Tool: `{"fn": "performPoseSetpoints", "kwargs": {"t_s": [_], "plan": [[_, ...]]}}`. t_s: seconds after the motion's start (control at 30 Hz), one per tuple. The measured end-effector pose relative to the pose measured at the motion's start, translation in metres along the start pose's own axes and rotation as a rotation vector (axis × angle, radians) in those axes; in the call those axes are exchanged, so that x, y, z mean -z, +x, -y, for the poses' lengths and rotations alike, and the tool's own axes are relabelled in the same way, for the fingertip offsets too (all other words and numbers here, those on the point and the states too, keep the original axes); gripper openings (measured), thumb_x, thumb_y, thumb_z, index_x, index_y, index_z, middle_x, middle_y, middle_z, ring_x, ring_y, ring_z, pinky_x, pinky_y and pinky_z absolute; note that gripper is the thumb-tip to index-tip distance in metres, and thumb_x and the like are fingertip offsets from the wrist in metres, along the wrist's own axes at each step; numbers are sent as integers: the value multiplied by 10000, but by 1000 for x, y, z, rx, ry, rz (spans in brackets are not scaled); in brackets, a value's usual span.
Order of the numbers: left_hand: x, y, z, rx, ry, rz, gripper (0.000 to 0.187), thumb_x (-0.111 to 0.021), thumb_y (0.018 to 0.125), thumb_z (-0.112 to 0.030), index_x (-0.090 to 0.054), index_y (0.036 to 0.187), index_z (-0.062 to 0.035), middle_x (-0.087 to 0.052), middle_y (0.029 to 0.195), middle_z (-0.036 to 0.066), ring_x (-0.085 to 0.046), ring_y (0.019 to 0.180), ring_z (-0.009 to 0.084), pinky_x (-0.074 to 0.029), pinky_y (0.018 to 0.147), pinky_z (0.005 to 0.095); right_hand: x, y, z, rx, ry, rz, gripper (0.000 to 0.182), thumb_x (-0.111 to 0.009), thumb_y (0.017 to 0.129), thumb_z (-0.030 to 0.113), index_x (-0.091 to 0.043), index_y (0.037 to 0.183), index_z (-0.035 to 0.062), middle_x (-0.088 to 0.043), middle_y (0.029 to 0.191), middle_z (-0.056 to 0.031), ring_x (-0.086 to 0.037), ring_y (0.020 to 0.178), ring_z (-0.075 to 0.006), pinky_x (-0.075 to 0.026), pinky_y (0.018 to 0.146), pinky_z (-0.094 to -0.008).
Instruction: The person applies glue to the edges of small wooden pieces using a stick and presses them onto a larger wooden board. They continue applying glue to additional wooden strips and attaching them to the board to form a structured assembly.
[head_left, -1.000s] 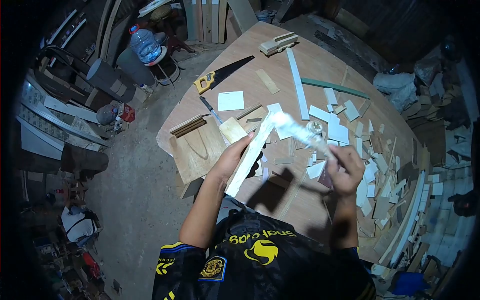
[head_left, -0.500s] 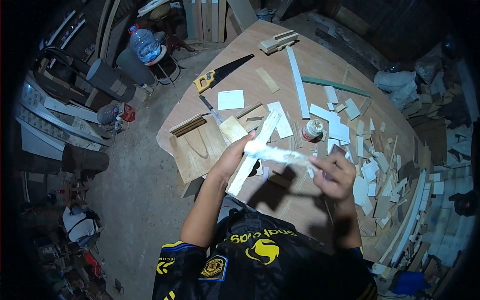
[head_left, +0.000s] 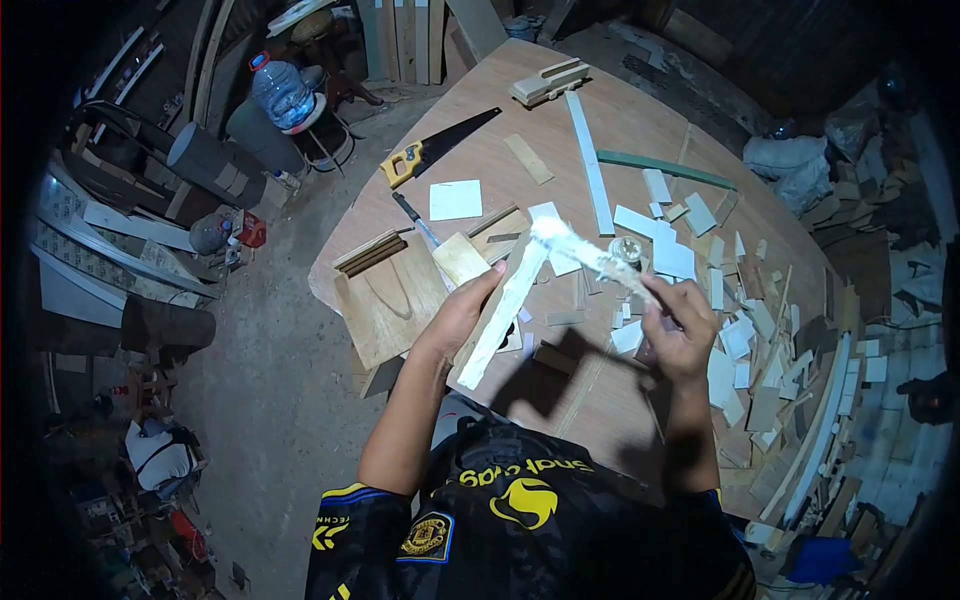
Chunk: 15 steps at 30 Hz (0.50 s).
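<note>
My left hand (head_left: 460, 318) is closed around a narrow strip of wood (head_left: 503, 322), held tilted above the table with its upper face coated in white paste. My right hand (head_left: 682, 330) pinches the end of a thin stick (head_left: 590, 258) that is thickly smeared with the same white paste. The stick's far tip lies against the upper end of the wood strip. Just behind the stick stands an open jar (head_left: 627, 247), partly covered by it. My left fingers are mostly hidden behind the wood.
On the wooden table (head_left: 470, 110) lie a yellow-handled handsaw (head_left: 437, 148), a long white strip (head_left: 590, 165), a green strip (head_left: 665, 168) and a white rectangle (head_left: 455, 200). Many wood offcuts (head_left: 740, 340) crowd the right side. A plywood box piece (head_left: 385, 300) sits left.
The stick's tip has slid from the middle of the wood strip up to its top end. My right hand has shifted slightly; my left keeps its hold.
</note>
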<state>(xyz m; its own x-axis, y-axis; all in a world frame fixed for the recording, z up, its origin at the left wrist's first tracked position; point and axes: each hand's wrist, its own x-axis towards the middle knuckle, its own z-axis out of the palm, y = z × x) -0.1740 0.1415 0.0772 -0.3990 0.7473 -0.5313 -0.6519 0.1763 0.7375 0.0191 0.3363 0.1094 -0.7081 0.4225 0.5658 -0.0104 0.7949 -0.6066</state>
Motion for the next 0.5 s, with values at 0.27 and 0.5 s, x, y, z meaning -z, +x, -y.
{"fn": "performPoseSetpoints", "kwargs": {"t_s": [0.27, 0.5], "plan": [[1, 2, 3, 33, -54, 38, 443, -505, 938, -520, -662, 983, -108, -556, 650, -41, -478, 490, 47, -358, 423, 204, 3, -9, -11, 60, 8, -122, 357, -689, 715, -1, -711, 1068, 49, -529, 694, -39, -471, 598, -116, -370, 514, -261], [4, 14, 8, 35, 22, 32, 482, -512, 956, -462, -647, 1019, -4, -644, 753, 58, -607, 570, 108, -498, 497, 240, 4, -3, -22, -318, -125, -85, 304, -663, 804, 46, -699, 1103, 84, -562, 743, -58, -509, 618, -138, -410, 554, -272]]}}
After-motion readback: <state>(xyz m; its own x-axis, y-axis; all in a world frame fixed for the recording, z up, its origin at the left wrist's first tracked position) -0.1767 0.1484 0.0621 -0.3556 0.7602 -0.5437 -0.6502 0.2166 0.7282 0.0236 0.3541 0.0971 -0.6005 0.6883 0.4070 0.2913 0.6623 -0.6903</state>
